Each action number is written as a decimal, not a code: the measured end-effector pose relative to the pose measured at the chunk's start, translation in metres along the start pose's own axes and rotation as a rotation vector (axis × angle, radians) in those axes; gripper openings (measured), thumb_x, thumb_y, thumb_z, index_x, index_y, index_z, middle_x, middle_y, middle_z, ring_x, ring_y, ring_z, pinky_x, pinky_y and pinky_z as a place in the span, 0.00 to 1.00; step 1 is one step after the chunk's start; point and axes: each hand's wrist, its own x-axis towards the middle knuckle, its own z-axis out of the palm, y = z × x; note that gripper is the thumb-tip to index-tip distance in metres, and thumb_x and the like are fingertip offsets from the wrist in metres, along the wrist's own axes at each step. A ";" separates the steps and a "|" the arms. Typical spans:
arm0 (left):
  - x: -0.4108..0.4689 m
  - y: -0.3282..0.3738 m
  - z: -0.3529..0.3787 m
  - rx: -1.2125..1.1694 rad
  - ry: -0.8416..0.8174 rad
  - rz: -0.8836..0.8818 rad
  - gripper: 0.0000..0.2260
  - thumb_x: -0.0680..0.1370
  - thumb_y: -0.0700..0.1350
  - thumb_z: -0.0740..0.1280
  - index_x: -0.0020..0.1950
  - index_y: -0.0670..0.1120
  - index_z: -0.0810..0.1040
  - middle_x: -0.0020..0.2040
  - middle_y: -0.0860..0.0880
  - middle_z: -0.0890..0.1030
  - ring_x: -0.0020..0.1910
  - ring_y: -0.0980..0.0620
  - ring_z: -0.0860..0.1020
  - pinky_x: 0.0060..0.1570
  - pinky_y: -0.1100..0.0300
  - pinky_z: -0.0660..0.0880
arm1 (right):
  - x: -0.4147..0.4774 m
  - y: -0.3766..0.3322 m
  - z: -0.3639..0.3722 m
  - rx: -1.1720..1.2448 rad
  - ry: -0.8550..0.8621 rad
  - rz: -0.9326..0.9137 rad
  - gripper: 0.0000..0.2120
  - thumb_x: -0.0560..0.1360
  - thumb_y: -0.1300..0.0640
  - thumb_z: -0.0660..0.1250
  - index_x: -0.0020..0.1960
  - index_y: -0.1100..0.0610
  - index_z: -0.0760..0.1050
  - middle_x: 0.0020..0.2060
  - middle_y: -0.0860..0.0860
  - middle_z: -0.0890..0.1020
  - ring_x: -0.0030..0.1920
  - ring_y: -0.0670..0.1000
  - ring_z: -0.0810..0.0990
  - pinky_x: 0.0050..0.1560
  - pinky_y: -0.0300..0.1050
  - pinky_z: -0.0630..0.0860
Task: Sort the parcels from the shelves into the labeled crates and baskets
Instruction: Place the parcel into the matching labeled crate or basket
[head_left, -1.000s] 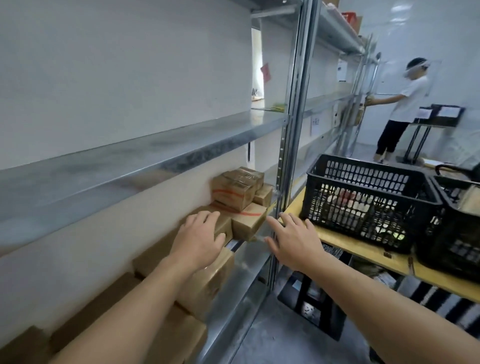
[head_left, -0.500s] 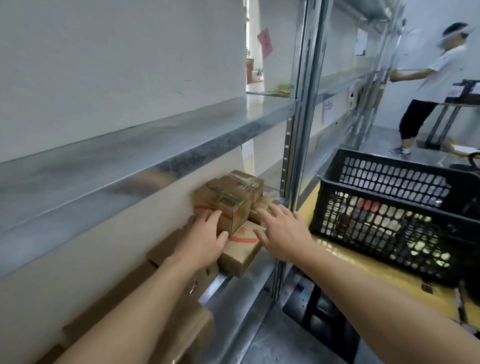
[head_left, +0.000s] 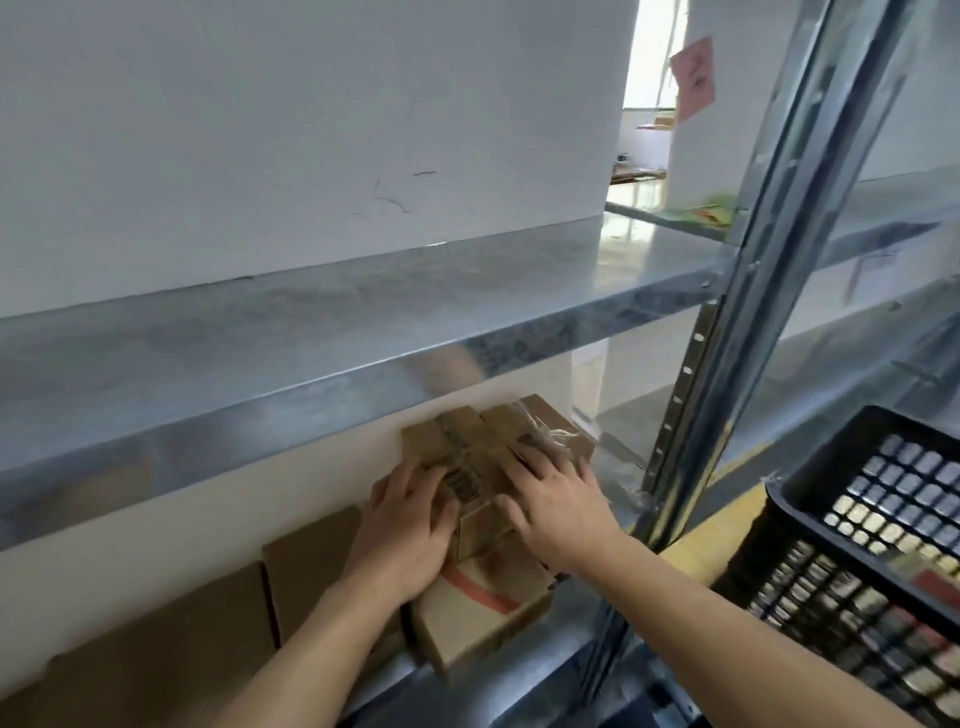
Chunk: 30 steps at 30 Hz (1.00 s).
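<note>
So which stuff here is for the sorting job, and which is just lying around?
For the job: small box under the left hand and right hand, red-striped box below it, black crate.
Just lying about: pink note, green thing further back.

No word or number can be read anywhere. The small cardboard parcel (head_left: 467, 457) on top of the stack carries a black barcode (head_left: 464, 484) on its near face, between the left hand (head_left: 402, 525) and the right hand (head_left: 558, 512). Its bars show, but any digits are too blurred to make out. The larger parcel (head_left: 478, 618) beneath it bears a red printed band (head_left: 480, 592) with a fragment of red print just above, which is illegible. A pink paper note (head_left: 693, 78) stuck up behind the shelving has faint handwriting that cannot be read. A white sheet (head_left: 872, 262) at the front edge of the farther shelf is smeared, its print lost.
</note>
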 end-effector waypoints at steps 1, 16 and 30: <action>-0.001 0.000 0.003 -0.025 0.007 -0.026 0.22 0.82 0.59 0.54 0.76 0.58 0.61 0.77 0.54 0.57 0.75 0.48 0.58 0.74 0.51 0.58 | 0.001 0.000 0.004 0.030 -0.003 -0.018 0.39 0.74 0.33 0.35 0.81 0.45 0.54 0.79 0.51 0.62 0.80 0.57 0.56 0.77 0.63 0.55; -0.035 0.011 0.010 -0.674 0.381 0.060 0.20 0.76 0.57 0.61 0.68 0.64 0.69 0.72 0.63 0.68 0.73 0.64 0.64 0.69 0.72 0.58 | -0.013 -0.013 -0.008 0.655 0.228 0.043 0.24 0.82 0.41 0.61 0.73 0.51 0.73 0.65 0.48 0.73 0.67 0.50 0.72 0.63 0.37 0.65; -0.136 -0.003 -0.031 -0.932 0.354 0.009 0.25 0.76 0.44 0.72 0.69 0.58 0.68 0.70 0.53 0.69 0.64 0.72 0.69 0.54 0.80 0.67 | -0.114 -0.093 -0.008 1.015 0.292 0.106 0.25 0.81 0.47 0.66 0.71 0.29 0.61 0.70 0.40 0.61 0.69 0.38 0.65 0.69 0.41 0.69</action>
